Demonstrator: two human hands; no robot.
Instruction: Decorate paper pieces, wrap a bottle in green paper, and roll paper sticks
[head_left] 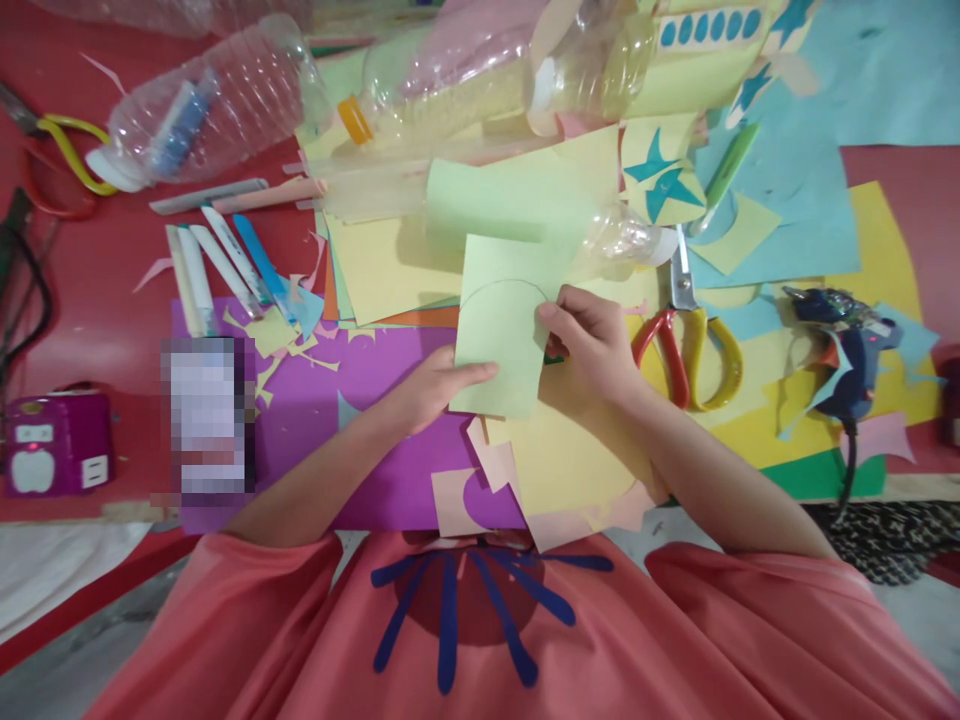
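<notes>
Between my hands is a pale green piece of paper (501, 325) with a curved line drawn across its upper part. My left hand (442, 385) grips its lower left edge, the thumb lying on top. On the right edge, my right hand (589, 330) pinches the paper between thumb and curled fingers. Scissors (682, 340) with one red and one yellow handle lie just right of my right hand. Behind the paper is a rolled pale green sheet (495, 205) around a clear bottle. Purple paper (360, 420) and cream paper (585, 450) lie beneath my hands.
Clear plastic bottles (225, 100) lie along the back. Several markers (217, 255) and a phone (210, 415) are at left, beside a purple power box (58, 443). A dark blue glue gun (855, 360) with a cord rests at right. Teal paper stars (664, 180) lie at the back right.
</notes>
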